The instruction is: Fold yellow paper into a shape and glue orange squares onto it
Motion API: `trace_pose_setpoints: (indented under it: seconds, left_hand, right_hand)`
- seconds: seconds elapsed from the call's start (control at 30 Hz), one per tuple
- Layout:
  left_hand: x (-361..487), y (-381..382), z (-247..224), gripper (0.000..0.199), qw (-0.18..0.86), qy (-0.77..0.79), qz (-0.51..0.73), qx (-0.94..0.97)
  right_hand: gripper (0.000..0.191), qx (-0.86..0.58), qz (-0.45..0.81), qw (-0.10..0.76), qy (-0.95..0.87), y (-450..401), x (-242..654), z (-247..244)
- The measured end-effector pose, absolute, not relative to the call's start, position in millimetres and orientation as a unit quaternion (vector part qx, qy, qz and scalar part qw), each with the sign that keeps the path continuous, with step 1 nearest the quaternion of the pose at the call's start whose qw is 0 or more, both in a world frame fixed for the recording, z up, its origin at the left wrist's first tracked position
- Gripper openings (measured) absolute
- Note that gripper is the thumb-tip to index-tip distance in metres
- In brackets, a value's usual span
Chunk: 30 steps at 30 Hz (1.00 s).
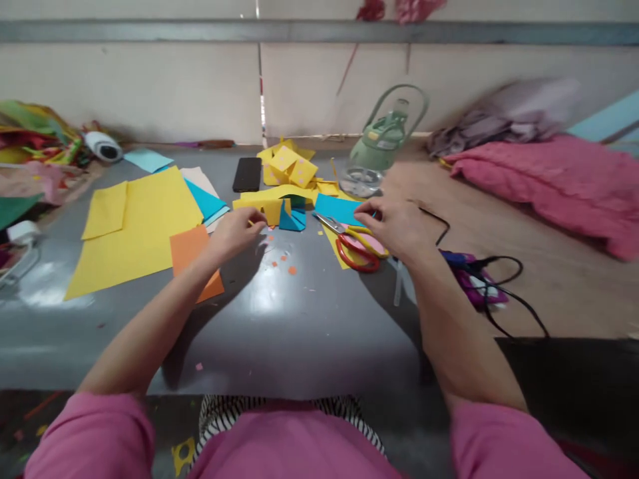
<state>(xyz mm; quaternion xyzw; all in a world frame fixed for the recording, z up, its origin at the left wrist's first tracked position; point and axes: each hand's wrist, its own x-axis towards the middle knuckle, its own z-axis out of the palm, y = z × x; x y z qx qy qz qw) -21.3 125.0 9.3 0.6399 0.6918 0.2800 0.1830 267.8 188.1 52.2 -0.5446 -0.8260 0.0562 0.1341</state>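
My left hand (238, 231) is closed, thumb and fingers bunched beside a folded yellow paper piece (272, 211) with a blue pleated paper (293, 218) at its right end. A sliver of yellow shows at the fingertips, too small to name. My right hand (399, 227) pinches at the right end of a blue paper rectangle (339, 209). Just below it lie scissors (357, 246) with red and yellow handles, blades pointing up and left. Under them are pink and yellow paper pieces.
Yellow sheets (134, 226) and an orange paper (190, 249) lie left. Behind are a black phone (247, 174), yellow paper shapes (288, 165) and a green-topped bottle (377, 146). Black cord (519, 299) and pink cloth (554, 176) lie right. Paper scraps (292, 270) dot the grey tabletop (294, 346).
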Motion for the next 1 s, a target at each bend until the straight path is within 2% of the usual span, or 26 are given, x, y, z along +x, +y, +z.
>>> trace_pose_setpoints:
  seconds: [0.1,0.17,0.23,0.37,0.53,0.67,0.8,0.87,0.93,1.0]
  left_hand:
    - [-42,133,9,0.034,0.074,0.758,0.294,0.577]
    - [-54,139,7,0.047,0.079,0.795,0.297,0.523]
    - [-63,142,3,0.053,0.158,0.805,0.305,0.484]
    - [-67,140,-4,0.042,0.32,0.754,0.374,0.436]
    - [-65,137,-4,0.013,0.355,0.742,0.339,0.457]
    - [-61,135,-5,0.014,0.339,0.753,0.317,0.466]
    - [-51,132,-7,0.015,0.342,0.737,0.353,0.464]
    - [-48,132,-9,0.027,0.345,0.722,0.383,0.463]
    - [-47,135,-12,0.038,0.344,0.708,0.402,0.467]
    - [-48,138,-15,0.048,0.341,0.702,0.411,0.472]
  right_hand:
    - [0.025,-0.581,0.051,0.102,-0.806,189,282,58]
    - [0.023,-0.563,0.064,0.065,-0.821,185,283,53]
    - [0.021,-0.539,0.064,0.043,-0.839,180,282,46]
    - [0.025,-0.561,0.003,0.051,-0.826,179,295,42]
    - [0.033,-0.628,-0.069,-0.024,-0.775,177,348,51]
    - [0.035,-0.646,-0.075,-0.061,-0.758,162,366,38]
    - [0.025,-0.656,-0.063,-0.03,-0.751,165,361,20]
    - [0.017,-0.656,-0.045,0.006,-0.753,172,363,20]
    - [0.02,-0.648,-0.023,0.051,-0.76,178,369,27]
    - [0.031,-0.645,-0.016,0.11,-0.756,182,379,41]
